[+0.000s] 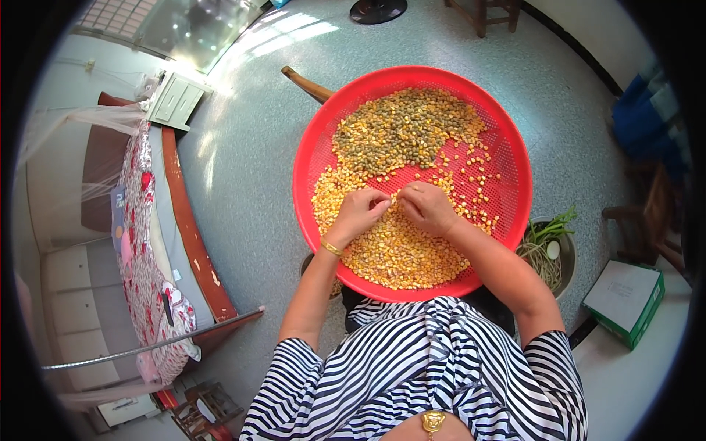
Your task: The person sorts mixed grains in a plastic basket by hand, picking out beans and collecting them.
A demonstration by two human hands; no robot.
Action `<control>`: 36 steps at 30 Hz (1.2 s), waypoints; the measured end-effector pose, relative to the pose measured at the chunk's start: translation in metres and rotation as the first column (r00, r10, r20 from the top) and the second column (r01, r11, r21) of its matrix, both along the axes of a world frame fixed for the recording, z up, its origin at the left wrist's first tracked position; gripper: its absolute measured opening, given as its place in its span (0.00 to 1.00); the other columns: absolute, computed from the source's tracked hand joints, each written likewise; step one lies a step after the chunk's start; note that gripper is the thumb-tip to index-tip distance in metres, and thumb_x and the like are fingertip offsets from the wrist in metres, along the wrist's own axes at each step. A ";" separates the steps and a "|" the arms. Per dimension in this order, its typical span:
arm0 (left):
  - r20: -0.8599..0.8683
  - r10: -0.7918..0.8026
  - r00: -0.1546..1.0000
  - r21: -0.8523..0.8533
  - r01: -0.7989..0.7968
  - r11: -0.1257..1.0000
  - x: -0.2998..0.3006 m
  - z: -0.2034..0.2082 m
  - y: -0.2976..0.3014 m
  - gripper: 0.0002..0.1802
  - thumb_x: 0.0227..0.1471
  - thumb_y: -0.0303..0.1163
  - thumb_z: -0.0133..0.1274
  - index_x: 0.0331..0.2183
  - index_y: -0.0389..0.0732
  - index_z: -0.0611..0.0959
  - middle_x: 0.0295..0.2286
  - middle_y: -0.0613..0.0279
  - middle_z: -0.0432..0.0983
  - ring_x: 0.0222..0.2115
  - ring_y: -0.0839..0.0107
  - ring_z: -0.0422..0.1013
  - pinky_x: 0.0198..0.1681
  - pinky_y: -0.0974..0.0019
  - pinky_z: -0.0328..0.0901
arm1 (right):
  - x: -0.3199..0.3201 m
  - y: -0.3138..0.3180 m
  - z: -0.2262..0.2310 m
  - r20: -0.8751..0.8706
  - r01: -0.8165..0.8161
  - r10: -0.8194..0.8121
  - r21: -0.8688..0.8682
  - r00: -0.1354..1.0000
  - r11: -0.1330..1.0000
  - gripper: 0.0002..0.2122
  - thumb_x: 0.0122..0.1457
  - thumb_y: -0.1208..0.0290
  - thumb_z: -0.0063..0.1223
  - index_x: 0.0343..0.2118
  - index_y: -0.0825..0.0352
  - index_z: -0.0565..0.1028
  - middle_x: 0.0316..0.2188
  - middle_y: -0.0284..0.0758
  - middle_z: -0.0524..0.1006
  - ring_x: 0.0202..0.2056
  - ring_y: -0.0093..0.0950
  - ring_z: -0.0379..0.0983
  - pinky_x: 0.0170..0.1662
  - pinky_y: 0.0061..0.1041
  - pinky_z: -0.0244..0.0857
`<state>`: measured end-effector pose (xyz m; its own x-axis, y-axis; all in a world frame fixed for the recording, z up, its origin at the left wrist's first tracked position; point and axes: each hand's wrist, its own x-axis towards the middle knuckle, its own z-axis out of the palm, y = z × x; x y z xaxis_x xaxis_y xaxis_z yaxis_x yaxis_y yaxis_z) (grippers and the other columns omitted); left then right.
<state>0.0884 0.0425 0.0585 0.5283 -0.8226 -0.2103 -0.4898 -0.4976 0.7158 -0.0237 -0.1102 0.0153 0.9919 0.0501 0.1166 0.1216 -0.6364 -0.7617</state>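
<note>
A round red perforated plastic tray point(512, 198) lies in front of me, at my lap. Yellow corn kernels point(412, 257) are heaped over its near half, while a mix of yellow kernels and small greenish-brown seeds point(401, 128) covers the far part. Loose kernels are scattered on the right side. My left hand point(362, 214), with a gold bangle at the wrist, is over the kernels, thumb and fingers pinched together. Close beside it, my right hand point(428, 208) is pinched too, fingertips almost meeting the left ones. Whatever sits between the fingertips is too small to make out.
A brown wooden piece point(305, 82) sticks out from under the tray's far left. To the right stand a metal basin point(565, 257) with green stalks and a green-and-white box point(625, 301). A bed point(187, 235) is at left, a wooden stool point(482, 18) at the back.
</note>
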 end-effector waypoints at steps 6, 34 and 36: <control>0.166 0.058 0.984 -0.114 -0.039 0.993 0.008 -0.002 0.013 0.08 0.43 0.30 0.51 0.27 0.36 0.79 0.22 0.57 0.73 0.22 0.65 0.70 0.28 0.66 0.64 | 0.006 0.010 0.007 0.513 0.365 -0.208 -0.227 0.833 0.903 0.10 0.48 0.72 0.47 0.35 0.68 0.69 0.37 0.41 0.70 0.39 0.38 0.66 0.41 0.32 0.62; 0.502 -0.190 0.844 -0.069 0.257 0.964 0.010 -0.023 -0.090 0.04 0.43 0.27 0.50 0.25 0.38 0.76 0.24 0.57 0.69 0.27 0.60 0.68 0.30 0.62 0.64 | -0.002 0.014 -0.014 0.425 0.032 -0.018 -0.026 0.905 0.999 0.05 0.44 0.74 0.49 0.25 0.68 0.68 0.27 0.39 0.69 0.34 0.36 0.66 0.39 0.30 0.61; 0.466 -0.185 0.865 -0.073 0.246 0.966 0.014 -0.027 -0.087 0.03 0.42 0.26 0.50 0.25 0.38 0.76 0.24 0.57 0.69 0.27 0.59 0.68 0.30 0.62 0.64 | -0.002 0.014 -0.013 0.379 0.026 -0.013 -0.030 0.925 0.999 0.05 0.44 0.74 0.49 0.25 0.68 0.68 0.27 0.39 0.68 0.33 0.36 0.66 0.39 0.30 0.61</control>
<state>0.1023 -0.0446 0.0314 0.3465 -0.9302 0.1211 -0.8591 -0.2628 0.4392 -0.0254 -0.0957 0.0020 0.8751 0.0414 0.4821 0.3839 -0.6659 -0.6397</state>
